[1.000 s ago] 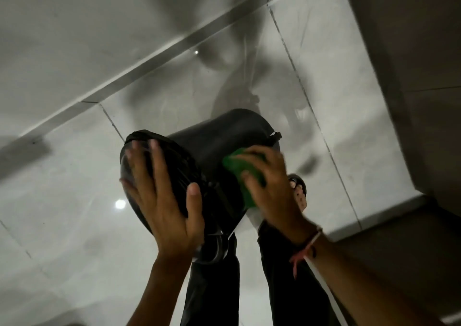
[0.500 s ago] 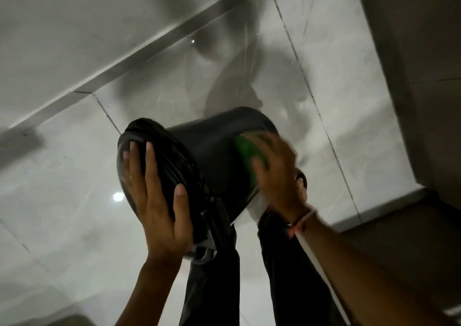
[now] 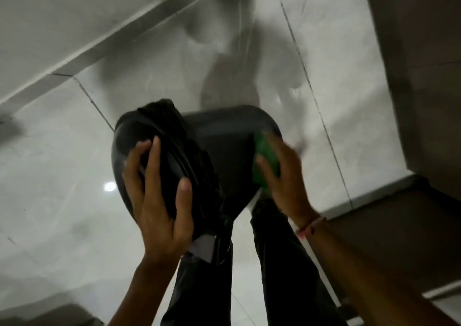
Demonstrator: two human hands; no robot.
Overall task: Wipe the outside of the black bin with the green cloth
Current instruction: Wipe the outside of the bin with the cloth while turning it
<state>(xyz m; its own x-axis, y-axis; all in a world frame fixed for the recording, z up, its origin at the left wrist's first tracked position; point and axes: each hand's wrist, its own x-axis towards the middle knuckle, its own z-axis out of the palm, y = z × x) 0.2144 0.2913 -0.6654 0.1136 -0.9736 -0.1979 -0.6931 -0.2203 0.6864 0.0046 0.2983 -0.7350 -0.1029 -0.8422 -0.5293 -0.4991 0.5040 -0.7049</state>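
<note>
bin: black bin held off the floor, tipped on its side, lid end toward left hand, base end toward right; w/ a dark liner bunched round the rim.
handling (judged): prob. light, rigid plastic, since one hand steadies it; smooth wall looks slippery, so best held at rim/lid end where liner gives grip, not mid-wall.
cloth: green cloth flat on bin's outer wall nr the base end; soft, folds under the palm.
right hand: right hand pressed over cloth, fingers close together, flat on it; motion-blurred, fingertips unclear.
left hand: left hand on lid/rim end, fingers spread apart, thumb on liner side, gripping bin.
hidden: bin's underside and far wall not in view; can't tell how much is wiped. Lid detail lost in dark. A grey bit below left hand – maybe pedal or hinge, can't say.
around: legs in dark trousers below; glossy tiled floor under all; wall at right.
</note>
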